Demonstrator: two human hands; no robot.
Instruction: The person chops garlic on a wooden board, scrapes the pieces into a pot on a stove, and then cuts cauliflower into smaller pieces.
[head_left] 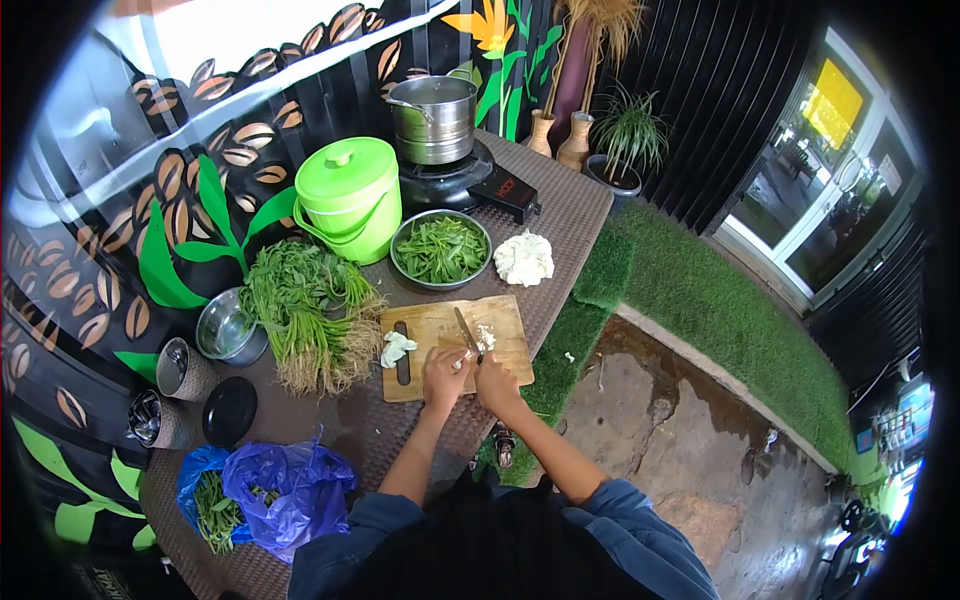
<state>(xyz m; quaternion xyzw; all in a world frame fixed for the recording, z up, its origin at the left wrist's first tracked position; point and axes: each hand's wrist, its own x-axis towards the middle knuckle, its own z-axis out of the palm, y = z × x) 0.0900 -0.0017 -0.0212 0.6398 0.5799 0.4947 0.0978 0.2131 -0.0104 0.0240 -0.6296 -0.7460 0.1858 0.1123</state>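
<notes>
My right hand (496, 385) is wrapped round the handle of a kitchen knife (464, 326), whose blade points away over a wooden cutting board (425, 384). Close beside it on the left, my left hand (444, 380) pinches a small white piece (457, 365) against the board. Finely chopped white bits (486, 337) lie to the right of the blade. Near the board's handle slot rests a crumpled pale-white thing (397, 347) whose kind I cannot make out. Beyond the board sits a lumpy white bundle (523, 259), perhaps a cauliflower head.
Behind the board stand a bowl of cut greens (440, 251), a lidded green bucket (350, 200) and a pot (433, 120) on a gas stove (445, 180). Leafy greens (310, 310), a metal bowl (232, 328) and blue plastic bags (285, 495) occupy the left side.
</notes>
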